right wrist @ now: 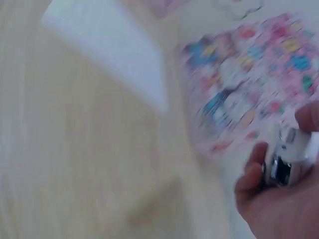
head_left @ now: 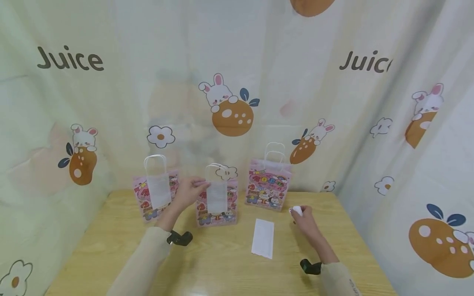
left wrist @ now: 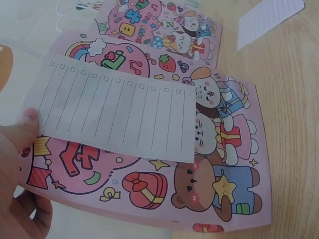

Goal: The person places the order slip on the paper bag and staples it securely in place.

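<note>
At the middle pink cartoon paper bag, my left hand pinches the top edge, thumb on a white slip of lined paper that lies against the bag's front. The slip has a row of small checkboxes along one side. Off to the right, above the table, my right hand grips a small white stapler with a metal end, blurred in the right wrist view. Another paper slip lies flat on the table between the hands.
A similar bag with a white slip on its front stands at the left. A third bag, without a slip on its front, stands at the right. Behind the wooden table hangs a printed curtain.
</note>
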A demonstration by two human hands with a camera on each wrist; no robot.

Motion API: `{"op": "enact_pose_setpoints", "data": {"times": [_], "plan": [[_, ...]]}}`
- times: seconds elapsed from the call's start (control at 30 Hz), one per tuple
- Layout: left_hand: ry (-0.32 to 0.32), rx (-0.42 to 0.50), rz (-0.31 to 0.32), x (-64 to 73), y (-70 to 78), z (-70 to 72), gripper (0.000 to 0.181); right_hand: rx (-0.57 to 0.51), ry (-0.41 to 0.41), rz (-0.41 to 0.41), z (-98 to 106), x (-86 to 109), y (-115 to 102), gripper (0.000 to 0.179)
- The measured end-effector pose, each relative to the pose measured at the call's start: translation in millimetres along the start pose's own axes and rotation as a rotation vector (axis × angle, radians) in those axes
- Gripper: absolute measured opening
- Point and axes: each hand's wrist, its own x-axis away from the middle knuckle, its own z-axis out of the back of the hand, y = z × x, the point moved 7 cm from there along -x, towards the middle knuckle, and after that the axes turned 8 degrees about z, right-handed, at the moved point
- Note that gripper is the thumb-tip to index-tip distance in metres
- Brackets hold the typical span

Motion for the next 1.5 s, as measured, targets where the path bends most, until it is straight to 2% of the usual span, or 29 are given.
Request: {"op": "enact_pose_setpoints", "data": {"times": [0.07, 0.2, 0.33, 0.57, 0.83, 1.0, 1.1, 1.2, 1.37, 1.5], "plan": [[-0.002, -0.001, -0.007, -2.4, 1.4, -1.0, 0.025, -0.073, -0.053, -0.014, -7, -0.4, -14, 0.050], [-0.008, -0.005, 0.014, -5.4, 1.2, -1.0, 0.025, -0.156, -0.145, 0.021, -23, 0.4, -47, 0.045], [-0.001, -0.007, 0.009, -6.7, 4.1, 1.6, 0.025, -0.194, -0.161, 0.061, -42, 2.6, -74, 0.044], [0.000, -0.030, 0.018, -5.4, 6.2, 2.7, 0.024, -0.281, -0.225, 0.070, -88, 18.1, -107, 0.044], [0.031, -0.047, -0.029, -4.3, 8.4, 2.0, 0.019, -0.328, -0.167, 0.215, -120, 15.3, -159, 0.053], [0.032, -0.037, -0.054, -0.5, 9.4, 0.3, 0.016, -0.315, -0.172, 0.380, -137, 12.9, -195, 0.049], [0.035, -0.034, -0.061, 1.5, 9.0, -0.5, 0.014, -0.234, -0.188, 0.483, -147, 11.0, -211, 0.045], [0.033, -0.024, -0.055, 2.4, 7.3, -1.7, 0.014, -0.077, -0.171, 0.547, -155, 8.9, -224, 0.042], [0.028, -0.013, -0.075, 2.2, 7.8, -2.0, 0.015, 0.235, -0.101, 0.612, -166, -2.2, -237, 0.042], [0.028, -0.018, -0.083, 2.2, 6.4, -1.7, 0.015, 0.415, -0.117, 0.631, -175, -9.0, -240, 0.046]]}}
